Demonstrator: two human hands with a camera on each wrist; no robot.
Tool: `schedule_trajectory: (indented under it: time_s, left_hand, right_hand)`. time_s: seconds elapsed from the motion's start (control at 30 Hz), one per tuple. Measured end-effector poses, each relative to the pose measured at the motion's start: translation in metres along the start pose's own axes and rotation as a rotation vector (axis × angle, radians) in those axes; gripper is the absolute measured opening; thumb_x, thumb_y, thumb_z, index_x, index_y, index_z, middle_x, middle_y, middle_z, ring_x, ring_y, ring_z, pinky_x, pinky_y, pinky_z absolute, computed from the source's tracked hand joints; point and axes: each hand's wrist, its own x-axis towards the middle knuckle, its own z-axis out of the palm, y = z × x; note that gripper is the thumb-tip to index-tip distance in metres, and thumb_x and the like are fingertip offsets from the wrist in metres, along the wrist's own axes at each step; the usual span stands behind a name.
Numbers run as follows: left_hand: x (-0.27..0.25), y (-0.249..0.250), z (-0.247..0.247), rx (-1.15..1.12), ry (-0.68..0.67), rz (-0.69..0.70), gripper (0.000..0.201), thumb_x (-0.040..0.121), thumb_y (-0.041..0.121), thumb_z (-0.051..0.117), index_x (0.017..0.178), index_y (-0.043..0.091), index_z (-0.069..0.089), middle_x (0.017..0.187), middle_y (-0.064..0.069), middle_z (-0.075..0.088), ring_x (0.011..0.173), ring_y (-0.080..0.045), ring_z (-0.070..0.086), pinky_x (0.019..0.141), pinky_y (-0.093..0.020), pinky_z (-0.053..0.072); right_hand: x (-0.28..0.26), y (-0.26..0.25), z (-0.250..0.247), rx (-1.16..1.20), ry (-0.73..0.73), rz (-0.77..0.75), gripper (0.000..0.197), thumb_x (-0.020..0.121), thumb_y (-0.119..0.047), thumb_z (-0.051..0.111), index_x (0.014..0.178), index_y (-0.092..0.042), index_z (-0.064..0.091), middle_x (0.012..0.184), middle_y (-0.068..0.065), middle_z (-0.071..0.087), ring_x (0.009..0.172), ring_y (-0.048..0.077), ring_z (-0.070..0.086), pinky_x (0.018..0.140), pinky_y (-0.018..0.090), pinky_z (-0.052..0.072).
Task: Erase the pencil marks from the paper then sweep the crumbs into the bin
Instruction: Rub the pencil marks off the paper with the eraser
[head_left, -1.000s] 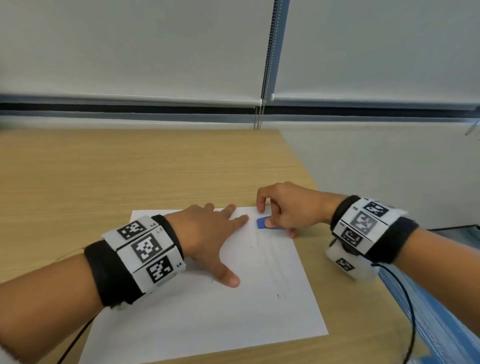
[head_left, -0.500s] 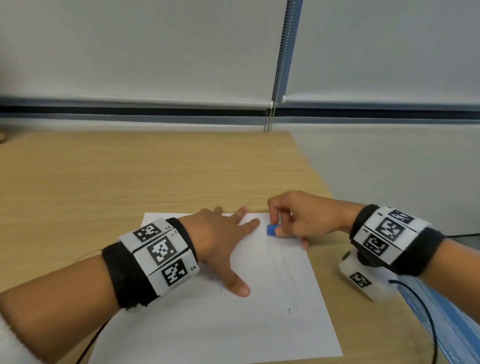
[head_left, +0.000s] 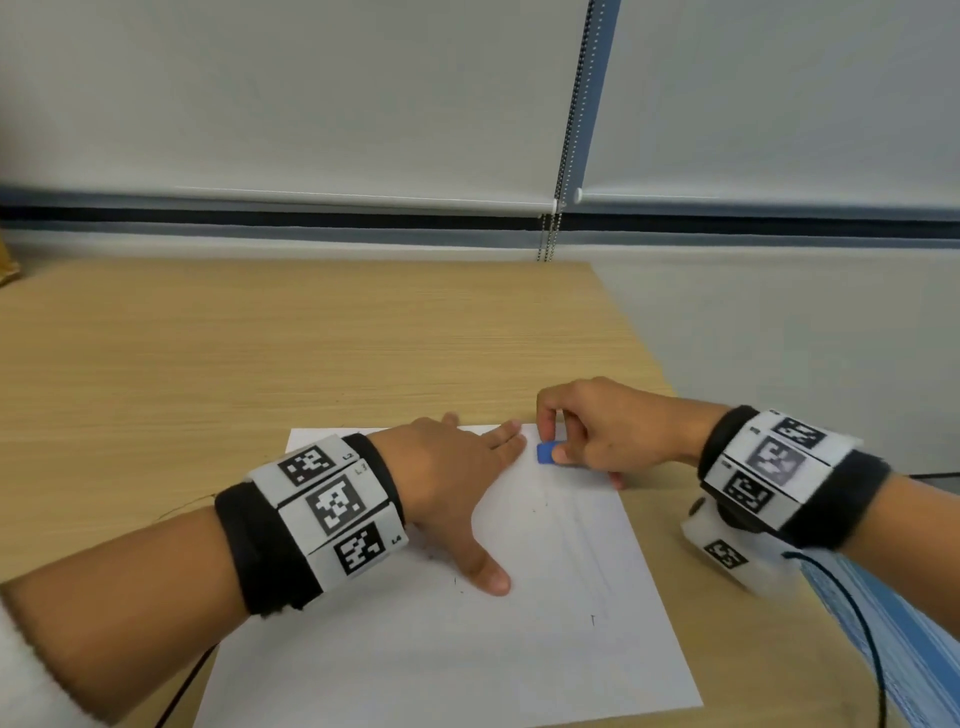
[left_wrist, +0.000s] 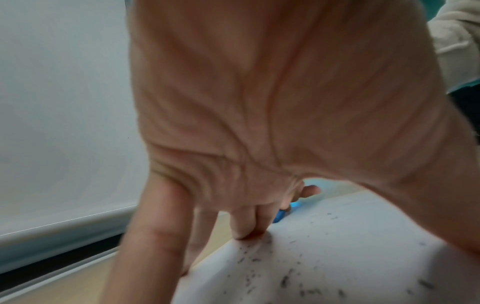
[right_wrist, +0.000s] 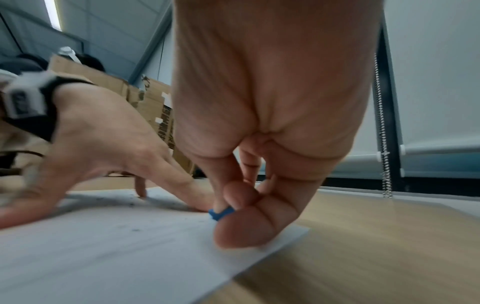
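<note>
A white sheet of paper (head_left: 545, 639) lies on the wooden desk (head_left: 260, 353). Faint pencil lines (head_left: 571, 540) run down its right half. Dark eraser crumbs (left_wrist: 285, 279) are scattered over the sheet. My left hand (head_left: 457, 483) lies flat on the paper with fingers spread, pressing it down near the top edge. My right hand (head_left: 587, 436) pinches a small blue eraser (head_left: 546, 452) between thumb and fingers, its tip on the paper near the top right corner. The eraser (right_wrist: 219, 212) shows just beyond my left fingertips (right_wrist: 200, 203). No bin is in view.
The desk's right edge runs close beside the paper, with a blue surface (head_left: 893, 623) below it at the lower right. A cable (head_left: 857, 639) hangs from my right wrist. Window blinds (head_left: 311, 104) and a bead chain (head_left: 569, 130) are behind the desk. Cardboard boxes (right_wrist: 135, 92) stand at the left.
The view has shifted a little. My right hand with the eraser has made small moves near the paper's top edge. The left hand has stayed pressed on the sheet.
</note>
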Motion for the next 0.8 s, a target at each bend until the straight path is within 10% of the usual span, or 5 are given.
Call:
schedule_trajectory:
  time_s: [0.27,0.43,0.6,0.8]
  left_hand:
    - [0.0,0.0,-0.001,-0.025,-0.01,0.004,0.129,0.066,0.074,0.068,0.15,0.037,-0.022,0.157,0.02,-0.024,0.147,-0.04,-0.005,0.114,-0.044,0.023]
    - [0.001,0.0,-0.002,-0.019,-0.022,-0.002,0.128,0.067,0.075,0.067,0.15,0.036,-0.022,0.155,0.022,-0.025,0.147,-0.039,-0.007,0.114,-0.043,0.024]
    - [0.002,0.001,-0.001,-0.019,0.002,0.01,0.129,0.066,0.074,0.069,0.15,0.037,-0.022,0.158,0.018,-0.023,0.147,-0.04,-0.002,0.114,-0.043,0.023]
    - [0.0,0.001,-0.003,-0.008,-0.013,0.003,0.128,0.068,0.075,0.067,0.15,0.036,-0.022,0.156,0.018,-0.026,0.148,-0.037,-0.003,0.116,-0.043,0.018]
  right_hand:
    - [-0.003,0.001,-0.001,0.051,-0.129,-0.012,0.006,0.09,-0.017,0.061,0.089,-0.018,0.056,0.073,0.004,0.066,0.043,0.017,0.062,0.067,0.036,0.053]
    - [0.006,0.007,-0.003,0.063,0.049,0.028,0.01,0.09,-0.013,0.06,0.084,-0.015,0.052,0.067,0.002,0.062,0.043,0.021,0.063,0.054,0.041,0.054]
    - [-0.014,-0.004,0.006,0.042,-0.175,-0.055,0.008,0.09,-0.018,0.062,0.088,-0.018,0.055,0.071,0.007,0.064,0.044,0.016,0.061,0.06,0.037,0.053]
    - [-0.007,-0.004,0.005,0.079,0.011,-0.031,0.008,0.089,-0.013,0.062,0.091,-0.015,0.055,0.072,0.006,0.057,0.041,0.005,0.054,0.046,0.034,0.052]
